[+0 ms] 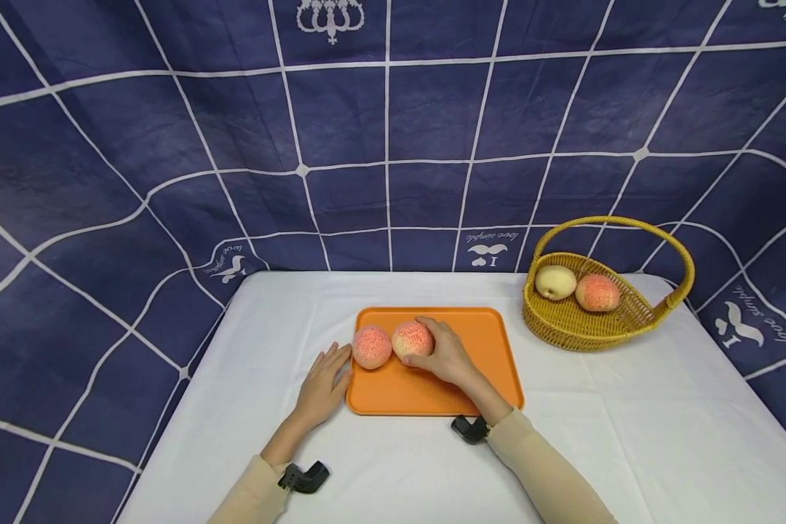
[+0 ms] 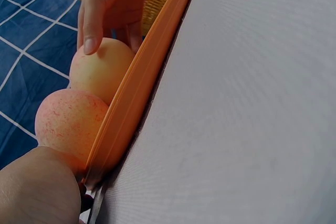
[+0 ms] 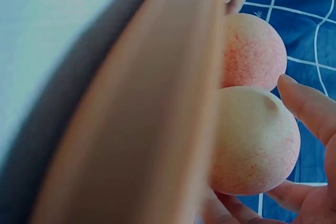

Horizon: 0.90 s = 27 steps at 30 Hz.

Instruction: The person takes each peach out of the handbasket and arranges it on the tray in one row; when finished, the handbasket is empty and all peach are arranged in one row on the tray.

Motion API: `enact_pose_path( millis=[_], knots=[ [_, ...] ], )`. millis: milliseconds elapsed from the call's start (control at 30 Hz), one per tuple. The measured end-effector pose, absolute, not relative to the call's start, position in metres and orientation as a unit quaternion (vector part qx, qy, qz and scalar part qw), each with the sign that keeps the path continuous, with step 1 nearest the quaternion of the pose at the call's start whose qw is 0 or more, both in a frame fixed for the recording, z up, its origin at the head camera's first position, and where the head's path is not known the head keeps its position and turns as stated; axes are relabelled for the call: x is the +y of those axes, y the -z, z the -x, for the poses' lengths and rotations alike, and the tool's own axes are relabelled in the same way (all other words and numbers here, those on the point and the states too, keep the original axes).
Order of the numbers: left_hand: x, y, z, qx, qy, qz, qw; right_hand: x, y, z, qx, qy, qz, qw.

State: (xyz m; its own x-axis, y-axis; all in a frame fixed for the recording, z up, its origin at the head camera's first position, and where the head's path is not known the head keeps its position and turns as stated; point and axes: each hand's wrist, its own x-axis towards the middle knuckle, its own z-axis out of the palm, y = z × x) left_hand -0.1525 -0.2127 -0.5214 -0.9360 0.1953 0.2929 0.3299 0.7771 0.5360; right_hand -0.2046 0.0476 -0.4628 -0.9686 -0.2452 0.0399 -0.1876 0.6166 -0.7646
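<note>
Two pink-speckled peaches lie side by side on an orange tray [image 1: 458, 393]. My right hand [image 1: 447, 355] holds the right peach [image 1: 411, 340], with the thumb on its near side and fingers round the far side. In the right wrist view this peach [image 3: 257, 140] shows its pale side between thumb and fingers. The left peach [image 1: 371, 347] sits right beside it, near the tray's left edge. My left hand [image 1: 324, 386] lies at that edge with its fingers extended, fingertips close to the left peach. The left wrist view shows the hand [image 2: 39, 187] at the tray's corner.
To the right of the tray stands a yellow wicker basket [image 1: 563, 336] with a tall handle. Inside it lie a pale yellow fruit [image 1: 555, 282] and another pink peach [image 1: 597, 292]. A white cloth [image 1: 602, 437] covers the table, and a blue checked curtain [image 1: 432, 196] hangs behind.
</note>
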Motion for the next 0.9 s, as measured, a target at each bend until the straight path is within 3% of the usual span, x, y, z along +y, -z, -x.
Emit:
enact_pose_path(
  millis=[533,700,900],
  knots=[
    [-0.213,0.523,0.153,-0.936,0.3,0.139,0.12,0.08,0.423,0.202,0.893,0.429,0.125,0.045],
    [-0.212,0.521,0.153,-0.936,0.305,0.138,0.112,0.101,0.411,0.204,0.891,0.437,0.121,0.024],
    [-0.213,0.521,0.154,-0.936,0.302,0.141,0.114,0.141,0.396,0.208,0.897,0.431,0.093,-0.039]
  ],
)
